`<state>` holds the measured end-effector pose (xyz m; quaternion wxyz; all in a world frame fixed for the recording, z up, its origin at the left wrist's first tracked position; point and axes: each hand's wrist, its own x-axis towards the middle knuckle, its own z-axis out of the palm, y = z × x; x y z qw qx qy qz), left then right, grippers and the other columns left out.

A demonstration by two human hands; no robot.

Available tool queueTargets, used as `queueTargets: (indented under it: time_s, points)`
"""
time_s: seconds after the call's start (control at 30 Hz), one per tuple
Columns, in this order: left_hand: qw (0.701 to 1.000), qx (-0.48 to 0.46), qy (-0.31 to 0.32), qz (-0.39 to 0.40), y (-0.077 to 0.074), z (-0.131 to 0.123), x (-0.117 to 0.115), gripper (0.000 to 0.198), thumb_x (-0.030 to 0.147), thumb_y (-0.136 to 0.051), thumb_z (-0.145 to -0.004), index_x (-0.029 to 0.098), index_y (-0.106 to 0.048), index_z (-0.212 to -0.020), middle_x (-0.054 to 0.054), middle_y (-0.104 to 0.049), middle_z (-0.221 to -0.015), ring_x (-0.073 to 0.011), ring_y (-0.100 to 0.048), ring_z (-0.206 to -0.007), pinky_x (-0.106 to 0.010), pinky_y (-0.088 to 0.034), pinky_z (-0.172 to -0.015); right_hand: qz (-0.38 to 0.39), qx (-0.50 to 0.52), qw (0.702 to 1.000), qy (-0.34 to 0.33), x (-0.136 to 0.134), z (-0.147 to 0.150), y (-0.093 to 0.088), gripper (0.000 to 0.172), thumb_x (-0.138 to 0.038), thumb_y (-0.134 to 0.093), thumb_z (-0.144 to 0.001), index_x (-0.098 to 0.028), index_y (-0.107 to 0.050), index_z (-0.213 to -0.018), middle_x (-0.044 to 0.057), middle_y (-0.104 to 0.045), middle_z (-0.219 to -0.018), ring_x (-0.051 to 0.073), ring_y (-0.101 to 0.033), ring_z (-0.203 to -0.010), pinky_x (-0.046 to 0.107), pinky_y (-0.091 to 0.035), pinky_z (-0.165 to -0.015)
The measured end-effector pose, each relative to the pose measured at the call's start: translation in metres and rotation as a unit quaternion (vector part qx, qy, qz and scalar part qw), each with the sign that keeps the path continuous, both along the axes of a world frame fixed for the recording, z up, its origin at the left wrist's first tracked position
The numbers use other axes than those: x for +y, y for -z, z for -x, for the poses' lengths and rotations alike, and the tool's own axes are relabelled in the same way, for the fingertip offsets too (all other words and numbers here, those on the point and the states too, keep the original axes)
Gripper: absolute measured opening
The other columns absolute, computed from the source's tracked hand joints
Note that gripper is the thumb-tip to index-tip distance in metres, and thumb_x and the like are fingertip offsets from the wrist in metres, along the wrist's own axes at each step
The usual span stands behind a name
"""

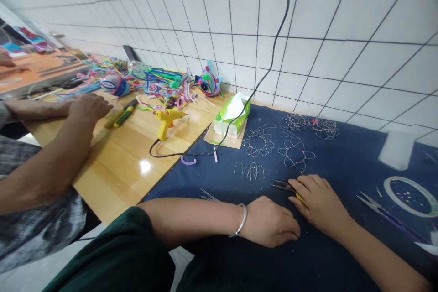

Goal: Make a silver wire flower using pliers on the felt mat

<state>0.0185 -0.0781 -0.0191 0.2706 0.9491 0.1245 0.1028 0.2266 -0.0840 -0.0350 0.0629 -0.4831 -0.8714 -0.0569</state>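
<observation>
on blue cloth (342, 155): pliers (282, 186) clasped in right hand (318, 200), left hand (270, 221) laid slack, empty.
wire loops (251, 171) nearby may be snagged by the tips.

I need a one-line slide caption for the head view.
Right hand holds yellow-handled pliers on dark blue cloth, left hand resting beside it, thin wire flowers beyond.

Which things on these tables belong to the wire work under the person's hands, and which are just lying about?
Belonging: right hand over the pliers; left hand resting on the blue cloth; wire loops; wire flowers.
Lying about: glue gun; tissue box; pipe cleaners; tape roll; plastic cup; co-worker's hand.
</observation>
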Motion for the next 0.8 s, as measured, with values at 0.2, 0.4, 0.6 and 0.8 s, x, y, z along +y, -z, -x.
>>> queueTargets:
  time_s: [0.2,0.4,0.6,0.8]
  points:
    - [1.0,0.006,0.003,-0.003,-0.003,-0.001,0.001,0.016,0.027,-0.047,-0.085,0.023,-0.06,-0.093,0.004,-0.066,-0.088,-0.0093,-0.06,-0.084,-0.02,-0.041,-0.062,0.0,0.008,1.0,-0.004,0.001,0.003,-0.001,0.036,-0.038,-0.042,-0.086,-0.017,-0.054,-0.113,0.01,-0.056,-0.104,0.024,-0.046,-0.095,0.038,-0.035,-0.077]
    - [1.0,0.022,0.004,0.0,-0.004,-0.001,0.002,0.017,0.028,-0.046,-0.085,0.024,-0.059,-0.094,0.003,-0.066,-0.091,-0.0108,-0.06,-0.086,-0.02,-0.041,-0.062,0.011,0.021,1.0,-0.002,0.002,0.0,0.0,0.036,-0.038,-0.044,-0.085,-0.018,-0.054,-0.113,0.01,-0.056,-0.104,0.024,-0.047,-0.094,0.038,-0.036,-0.078]
    - [1.0,0.029,0.005,0.002,-0.004,-0.001,0.002,0.017,0.028,-0.046,-0.085,0.023,-0.059,-0.094,0.003,-0.066,-0.091,-0.0115,-0.061,-0.084,-0.022,-0.041,-0.06,-0.017,0.064,0.998,0.008,0.007,0.012,-0.01,0.035,-0.036,-0.047,-0.084,-0.018,-0.055,-0.113,0.01,-0.057,-0.101,0.022,-0.048,-0.091,0.035,-0.036,-0.077]
    - [0.999,0.033,0.022,0.01,-0.004,0.003,0.005,0.013,0.028,-0.051,-0.08,0.024,-0.06,-0.088,0.004,-0.065,-0.083,-0.0131,-0.06,-0.079,-0.024,-0.042,-0.058,-0.014,0.024,0.999,-0.03,0.03,0.056,-0.041,0.03,-0.035,-0.045,-0.085,-0.019,-0.06,-0.105,0.009,-0.059,-0.095,0.021,-0.049,-0.087,0.035,-0.035,-0.074]
